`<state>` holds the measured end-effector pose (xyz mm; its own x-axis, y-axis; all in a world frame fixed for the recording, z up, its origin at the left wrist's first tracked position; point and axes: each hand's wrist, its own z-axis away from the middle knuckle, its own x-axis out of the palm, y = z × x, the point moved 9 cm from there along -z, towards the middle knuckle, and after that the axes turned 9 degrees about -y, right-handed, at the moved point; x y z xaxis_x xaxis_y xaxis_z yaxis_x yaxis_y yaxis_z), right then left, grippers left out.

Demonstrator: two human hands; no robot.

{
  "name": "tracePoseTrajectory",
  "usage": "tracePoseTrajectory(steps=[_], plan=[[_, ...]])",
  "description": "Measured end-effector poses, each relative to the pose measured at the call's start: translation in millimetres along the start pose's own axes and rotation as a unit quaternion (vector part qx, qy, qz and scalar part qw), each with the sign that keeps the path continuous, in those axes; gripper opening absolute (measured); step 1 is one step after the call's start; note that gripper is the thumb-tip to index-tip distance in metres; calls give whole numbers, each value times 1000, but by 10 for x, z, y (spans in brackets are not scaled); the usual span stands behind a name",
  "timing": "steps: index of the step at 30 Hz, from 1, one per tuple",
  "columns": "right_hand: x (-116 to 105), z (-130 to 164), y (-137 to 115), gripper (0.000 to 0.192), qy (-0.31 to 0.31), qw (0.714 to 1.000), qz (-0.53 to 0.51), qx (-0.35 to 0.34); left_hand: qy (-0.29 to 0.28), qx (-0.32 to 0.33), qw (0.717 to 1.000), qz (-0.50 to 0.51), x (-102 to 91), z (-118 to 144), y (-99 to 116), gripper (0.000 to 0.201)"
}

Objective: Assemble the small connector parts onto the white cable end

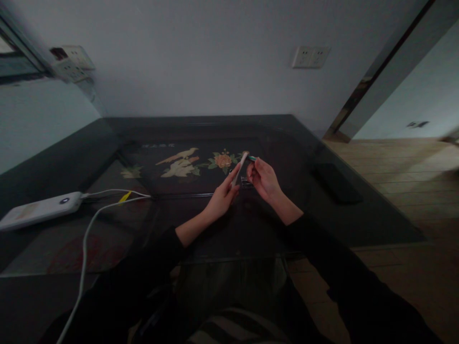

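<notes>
Above the dark tabletop [215,224], my left hand [223,195] is closed around a slim, pale object [240,168] that tilts up and to the right; its exact kind is unclear. Just to its right, my right hand [264,179] pinches a small teal, stick-like piece [252,158], whose end lies close to the top of the pale object. Whether the two pieces touch, I cannot tell. Small shiny bits [245,181] show between my hands, too dim to name.
A white power bank [43,210] lies at the left, with a white cable [86,239] running toward me. On the right sits a flat black object [337,184]. Birds and a flower [223,161] decorate the tabletop. Behind it, the wall carries sockets [311,57].
</notes>
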<state>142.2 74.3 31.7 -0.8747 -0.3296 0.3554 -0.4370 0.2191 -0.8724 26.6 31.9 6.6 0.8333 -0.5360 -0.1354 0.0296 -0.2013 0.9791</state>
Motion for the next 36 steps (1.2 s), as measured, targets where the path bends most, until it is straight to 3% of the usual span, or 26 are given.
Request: tracePoseTrajectory(steps=[19, 36], plan=[[-5, 21, 9, 40, 11, 1000, -12, 18, -51, 14, 998, -34, 131, 20, 39, 67], [-6, 5, -25, 39, 3, 1000, 5, 4, 17, 15, 996, -86, -59, 2, 44, 65]])
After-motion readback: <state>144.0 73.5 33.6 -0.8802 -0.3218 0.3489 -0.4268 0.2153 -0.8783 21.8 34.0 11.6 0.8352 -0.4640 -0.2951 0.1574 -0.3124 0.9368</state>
